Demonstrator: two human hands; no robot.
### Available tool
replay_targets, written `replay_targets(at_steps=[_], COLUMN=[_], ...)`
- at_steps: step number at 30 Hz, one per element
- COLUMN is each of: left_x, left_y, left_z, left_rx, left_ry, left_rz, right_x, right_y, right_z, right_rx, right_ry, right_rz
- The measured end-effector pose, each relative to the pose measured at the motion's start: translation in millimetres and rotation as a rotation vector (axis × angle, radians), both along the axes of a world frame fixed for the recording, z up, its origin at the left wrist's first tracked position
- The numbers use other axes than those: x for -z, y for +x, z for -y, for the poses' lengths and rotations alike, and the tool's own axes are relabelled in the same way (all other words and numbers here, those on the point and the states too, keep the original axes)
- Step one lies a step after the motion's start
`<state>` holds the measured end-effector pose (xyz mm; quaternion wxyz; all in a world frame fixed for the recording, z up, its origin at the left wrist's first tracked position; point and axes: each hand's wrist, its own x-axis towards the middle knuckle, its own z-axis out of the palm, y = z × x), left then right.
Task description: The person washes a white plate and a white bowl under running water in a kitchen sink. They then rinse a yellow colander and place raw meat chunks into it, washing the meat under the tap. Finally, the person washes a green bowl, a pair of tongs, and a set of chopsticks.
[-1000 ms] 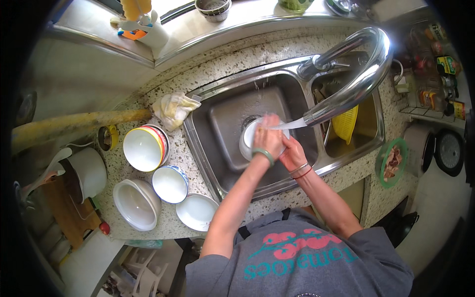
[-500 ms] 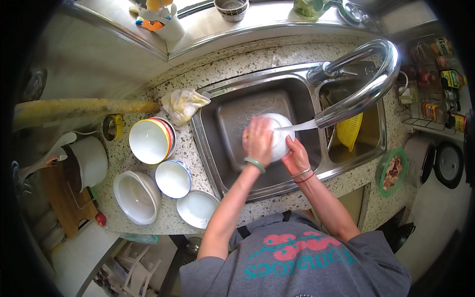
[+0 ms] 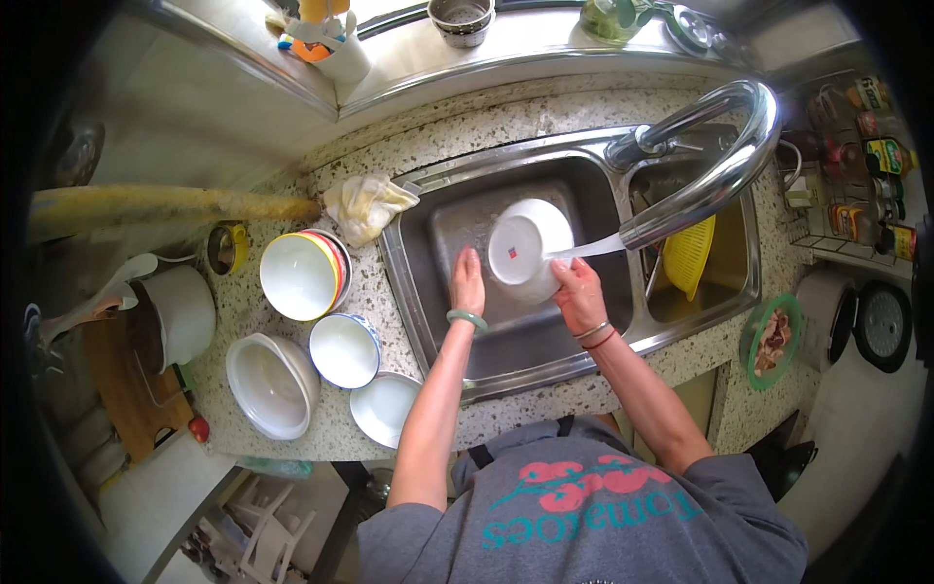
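In the head view, the white bowl [image 3: 526,251] sits over the left basin of the steel sink [image 3: 418,282], turned so its underside and foot ring face up. Half a second ago both hands were pressed on it; now the left hand [image 3: 467,282] has come off and rests to the left of the bowl, fingers extended and close together, holding nothing, its fingertips just beside the bowl's rim. Whether it touches the basin floor is hard to tell. The right hand [image 3: 580,295] grips the bowl's near right edge, fingers curled around the rim. The water stream [image 3: 589,249] from the curved faucet [image 3: 715,165] runs onto that edge, as it did before. The bowl has tilted up more than earlier, showing more of its base.

To the left on the speckled counter [image 3: 292,428], a stack of colour-rimmed bowls [image 3: 300,276], a blue-rimmed bowl [image 3: 344,349], a wide white bowl [image 3: 270,385] and a small plate-like dish [image 3: 385,409] lie unchanged. A crumpled cloth [image 3: 365,206] lies at the sink's far left corner. A yellow colander [image 3: 691,255] in the right basin is partly hidden by the faucet. The bowl's inside is out of sight, and the shelf items at far right are too bent by the lens to make out.
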<state>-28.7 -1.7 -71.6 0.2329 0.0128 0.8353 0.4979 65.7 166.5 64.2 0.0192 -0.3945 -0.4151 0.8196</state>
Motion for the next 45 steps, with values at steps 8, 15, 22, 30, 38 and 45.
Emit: replay_targets(at_steps=[8, 15, 22, 30, 38, 45], left_x=[-109.7, -58.3, -85.7, -67.5, -140.4, -226.3], left_y=[-0.9, 37.6, 23.6, -4.9, -18.2, -21.0], left_z=[-59.4, -64.6, -86.1, -20.7, 22.5, -0.2], left_rx=[-0.284, -0.337, -0.162, -0.061, 0.118, 0.293], left_ry=[0.605, 0.785, 0.422, 0.253, 0.087, -0.342], left_rz=[0.647, 0.851, 0.789, 0.281, 0.36, 0.221], right_x=[19.7, 11.8, -3.9, 58.8, 30.9, 32.5], right_y=[6.9, 31.7, 44.8, 36.3, 39.2, 63.6], right_z=[-11.6, -49.5, -42.9, -4.4, 33.4, 57.9], right_rx=[-0.626, -0.166, -0.108, 0.047, -0.24, -0.279], right_ry=[1.578, 1.647, 1.125, 0.094, -0.378, -1.063], right_rz=[-0.325, 0.117, 0.12, 0.214, 0.183, 0.129])
